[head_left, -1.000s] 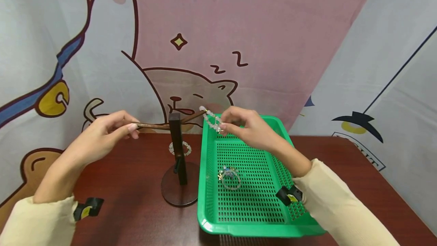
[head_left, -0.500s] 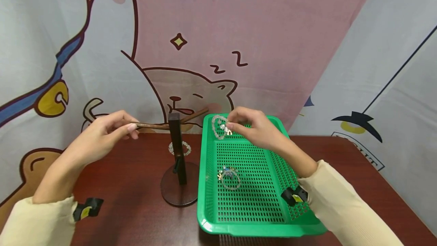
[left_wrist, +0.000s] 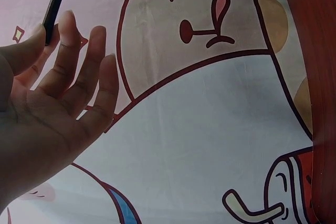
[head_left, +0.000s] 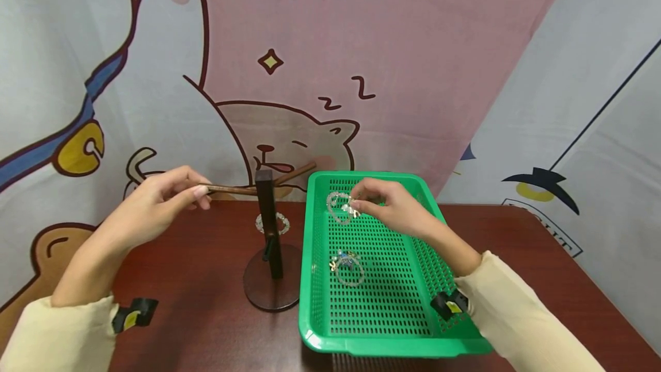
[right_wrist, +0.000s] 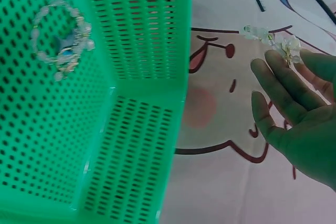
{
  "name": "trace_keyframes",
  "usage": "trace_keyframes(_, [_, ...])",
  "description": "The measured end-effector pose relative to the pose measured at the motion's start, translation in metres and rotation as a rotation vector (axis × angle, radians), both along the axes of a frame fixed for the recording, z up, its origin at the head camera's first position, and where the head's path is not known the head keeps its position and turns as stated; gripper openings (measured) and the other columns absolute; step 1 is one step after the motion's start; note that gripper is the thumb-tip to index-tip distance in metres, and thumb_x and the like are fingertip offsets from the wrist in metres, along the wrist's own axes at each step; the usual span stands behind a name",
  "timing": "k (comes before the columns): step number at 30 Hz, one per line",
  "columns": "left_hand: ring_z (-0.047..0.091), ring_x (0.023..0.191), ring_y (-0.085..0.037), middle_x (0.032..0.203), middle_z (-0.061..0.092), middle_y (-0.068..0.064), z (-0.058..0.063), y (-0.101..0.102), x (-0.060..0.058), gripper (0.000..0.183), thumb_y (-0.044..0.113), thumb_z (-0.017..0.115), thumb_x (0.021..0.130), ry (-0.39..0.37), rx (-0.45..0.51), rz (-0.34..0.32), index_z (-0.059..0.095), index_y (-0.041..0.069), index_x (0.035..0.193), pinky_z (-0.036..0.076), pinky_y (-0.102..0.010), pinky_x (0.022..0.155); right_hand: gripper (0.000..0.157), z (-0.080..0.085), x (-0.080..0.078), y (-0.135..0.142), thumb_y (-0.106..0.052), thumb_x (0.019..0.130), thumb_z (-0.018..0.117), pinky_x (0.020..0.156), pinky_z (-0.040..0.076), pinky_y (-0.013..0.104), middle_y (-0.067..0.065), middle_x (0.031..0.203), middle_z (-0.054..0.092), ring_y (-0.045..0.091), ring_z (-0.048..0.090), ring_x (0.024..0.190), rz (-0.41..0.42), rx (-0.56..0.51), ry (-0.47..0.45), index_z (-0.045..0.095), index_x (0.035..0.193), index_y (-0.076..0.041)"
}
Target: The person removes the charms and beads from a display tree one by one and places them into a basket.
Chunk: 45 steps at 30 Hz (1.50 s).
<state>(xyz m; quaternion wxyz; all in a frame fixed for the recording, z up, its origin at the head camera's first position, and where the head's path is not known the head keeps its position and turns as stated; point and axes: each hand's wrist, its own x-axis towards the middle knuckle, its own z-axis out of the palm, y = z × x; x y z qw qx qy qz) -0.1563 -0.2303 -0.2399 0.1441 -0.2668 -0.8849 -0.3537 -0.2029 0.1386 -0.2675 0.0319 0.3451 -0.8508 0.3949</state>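
My left hand (head_left: 162, 205) pinches the left end of the thin wooden crossbar (head_left: 232, 190) on a dark stand (head_left: 268, 228). In the left wrist view the crossbar (left_wrist: 56, 9) sits between thumb and index finger, the other fingers loosely bent. My right hand (head_left: 392, 206) pinches a clear beaded bracelet (head_left: 329, 206) with small charms, hanging over the back part of a green basket (head_left: 306, 280). That bracelet (right_wrist: 257, 32) is partly hidden by fingers in the right wrist view. Inside the basket lies bead jewellery (head_left: 350, 285) with blue and gold charms.
A pale beaded bracelet (head_left: 285, 225) shows behind the stand's post, partly hidden by it. The stand's round base (head_left: 263, 297) rests on the reddish-brown table (head_left: 191, 280), close to the basket's left rim. A cartoon-printed cloth (head_left: 413, 45) hangs behind.
My right hand has drawn the bracelet away from the crossbar's right end, moving right and then down over the basket. The left hand stays on the crossbar.
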Motion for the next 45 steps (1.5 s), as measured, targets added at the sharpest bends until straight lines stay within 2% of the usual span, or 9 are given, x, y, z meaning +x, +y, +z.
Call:
trace_keyframes(6, [0.058,0.07,-0.008,0.074,0.062,0.004,0.0,0.0,0.0,0.009,0.01,0.052,0.094,-0.012,0.001,0.005,0.06,0.008,0.094,0.046,-0.019,0.066,0.007,-0.019,-0.003,0.005,-0.01,0.089,0.06,0.066,0.046,0.031,0.003,0.079,0.062,0.013,0.056,0.07,0.034,0.046,-0.05,0.062,0.095,-0.008])
trace_keyframes(14, [0.058,0.07,-0.008,0.074,0.062,0.003,0.0,0.0,-0.001,0.008,0.009,0.052,0.093,-0.012,0.002,0.004,0.06,0.008,0.094,0.045,-0.017,0.066,0.007,-0.043,-0.007,0.01,-0.012,0.09,0.059,0.057,0.04,0.027,-0.001,0.074,0.061,0.012,0.051,0.063,0.097,0.105,-0.149,0.062,0.095,-0.008])
trace_keyframes(22, [0.058,0.07,-0.009,0.074,0.062,0.003,0.0,0.001,0.0,0.007,0.009,0.053,0.093,-0.016,0.003,0.007,0.06,0.008,0.094,0.045,-0.016,0.065,0.009,-0.052,-0.008,0.014,-0.012,0.09,0.058,0.061,0.045,0.03,-0.002,0.078,0.064,0.012,0.06,0.073,0.108,0.13,-0.221,0.061,0.097,-0.008])
trace_keyframes(27, [0.058,0.07,-0.009,0.074,0.062,0.003,0.0,0.001,0.0,0.007,0.01,0.053,0.093,-0.02,-0.002,0.016,0.06,0.008,0.094,0.045,-0.017,0.066,0.008,-0.049,-0.009,0.013,-0.014,0.09,0.058,0.064,0.047,0.032,-0.003,0.078,0.064,0.012,0.06,0.074,0.11,0.138,-0.234,0.061,0.097,-0.01])
trace_keyframes(32, [0.057,0.07,-0.008,0.074,0.062,0.003,0.0,0.001,0.0,0.008,0.01,0.052,0.093,-0.017,-0.005,0.016,0.06,0.008,0.094,0.045,-0.017,0.065,0.01,-0.038,-0.008,0.01,-0.016,0.091,0.058,0.064,0.046,0.033,-0.003,0.079,0.064,0.013,0.06,0.074,0.107,0.143,-0.236,0.061,0.098,-0.011])
trace_keyframes(38, [0.058,0.07,-0.009,0.075,0.062,0.001,0.001,0.0,0.0,0.008,0.01,0.052,0.094,-0.02,0.001,0.01,0.06,0.008,0.094,0.046,-0.019,0.066,0.01,-0.02,-0.008,0.003,-0.016,0.091,0.058,0.061,0.042,0.029,-0.003,0.076,0.062,0.014,0.056,0.07,0.128,0.141,-0.195,0.062,0.097,-0.01])
trace_keyframes(45, [0.058,0.07,-0.009,0.074,0.062,0.003,0.0,0.0,0.0,0.008,0.009,0.052,0.094,-0.02,0.01,-0.001,0.06,0.007,0.094,0.046,-0.019,0.066,0.013,0.005,-0.006,-0.01,-0.017,0.092,0.057,0.065,0.044,0.033,-0.002,0.077,0.063,0.014,0.058,0.073,0.15,0.113,-0.159,0.062,0.1,-0.009])
